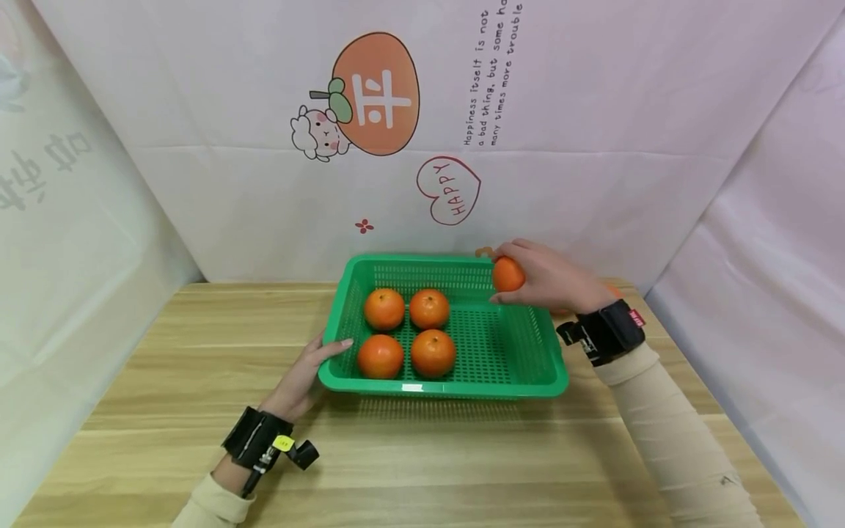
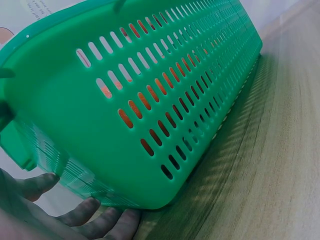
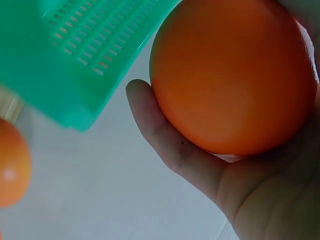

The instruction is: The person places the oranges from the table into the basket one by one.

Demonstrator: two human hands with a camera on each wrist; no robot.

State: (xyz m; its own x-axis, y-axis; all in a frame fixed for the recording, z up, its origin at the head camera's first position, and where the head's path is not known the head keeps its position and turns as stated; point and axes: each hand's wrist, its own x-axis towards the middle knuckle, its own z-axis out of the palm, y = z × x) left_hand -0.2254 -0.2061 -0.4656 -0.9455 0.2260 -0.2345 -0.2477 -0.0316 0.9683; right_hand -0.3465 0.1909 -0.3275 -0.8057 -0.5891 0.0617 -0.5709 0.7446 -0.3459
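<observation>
A green plastic basket (image 1: 412,387) with slotted walls sits on the wooden table. Several oranges lie in its left half, among them a front one (image 1: 433,353) and a back one (image 1: 384,309). My left hand (image 1: 306,374) holds the basket's left end, thumb over the rim; in the left wrist view its fingers (image 2: 82,212) lie along the outer wall. Above the basket's back right corner, my right hand (image 1: 551,277) grips another orange (image 1: 508,274). The right wrist view shows that orange (image 3: 230,75) large, with the thumb curved along its side.
Beyond my right wrist, part of a further orange (image 1: 614,290) shows; the right wrist view has a loose orange (image 3: 11,165) outside the basket. A printed white cloth (image 1: 581,183) rises behind the table (image 1: 218,352), with pale cloth at both sides.
</observation>
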